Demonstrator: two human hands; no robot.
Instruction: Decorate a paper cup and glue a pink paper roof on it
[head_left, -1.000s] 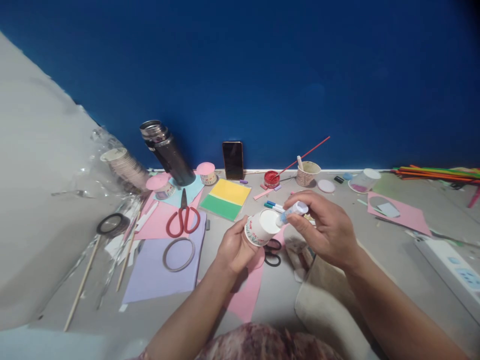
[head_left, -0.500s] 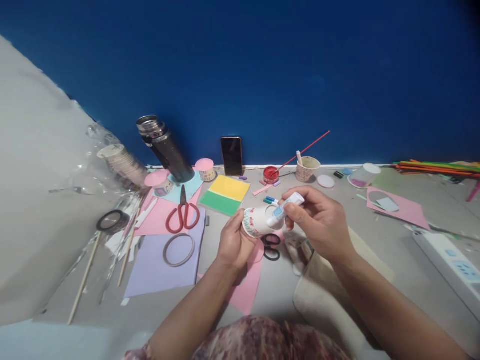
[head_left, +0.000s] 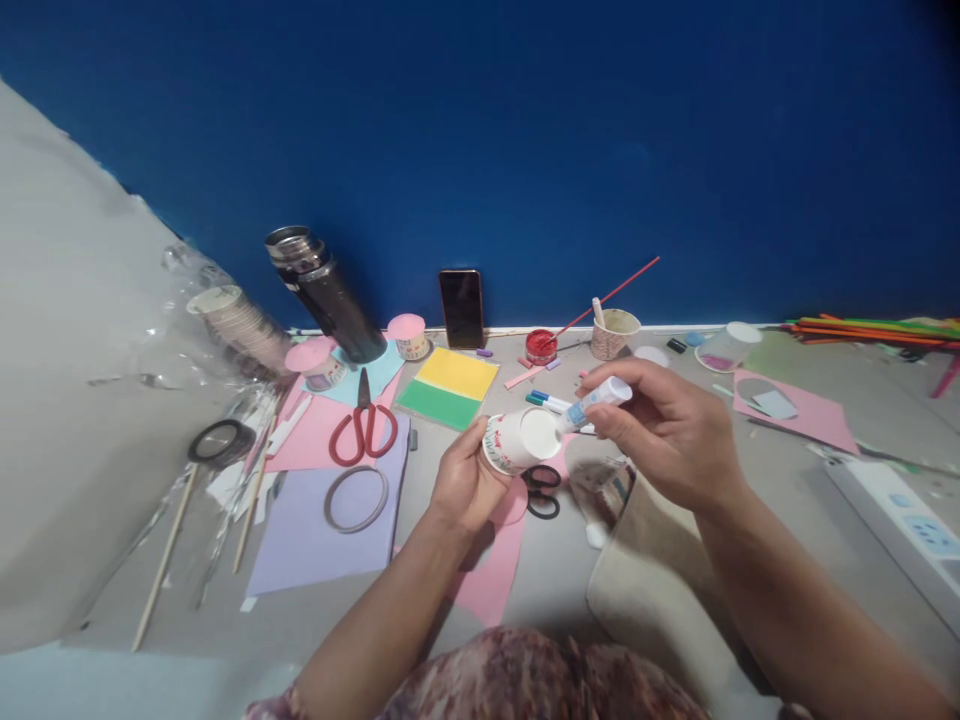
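My left hand (head_left: 466,478) is wrapped round a small white paper cup (head_left: 516,442) with red and green print. The cup lies on its side, its pale round end turned to the right. Between the thumb and fingers of my right hand (head_left: 664,430) is a white glue stick (head_left: 596,402) with a blue label. Its tip is at the edge of the cup's round end; whether they touch I cannot tell. Below the cup lie black-handled scissors (head_left: 541,490) and a pink paper piece (head_left: 491,560). Several markers (head_left: 551,401) lie just behind the cup.
On the left are red-handled scissors (head_left: 364,425), a tape roll (head_left: 356,498) on purple paper (head_left: 315,555), a dark thermos (head_left: 330,295) and stacked paper cups (head_left: 240,325). A phone (head_left: 462,308) leans on the blue wall. A power strip (head_left: 900,520) and a beige cloth bag (head_left: 652,580) are at right.
My right hand has moved the glue stick right, off the cup's round end to its edge. That end now shows more fully. My left hand keeps its hold on the cup.
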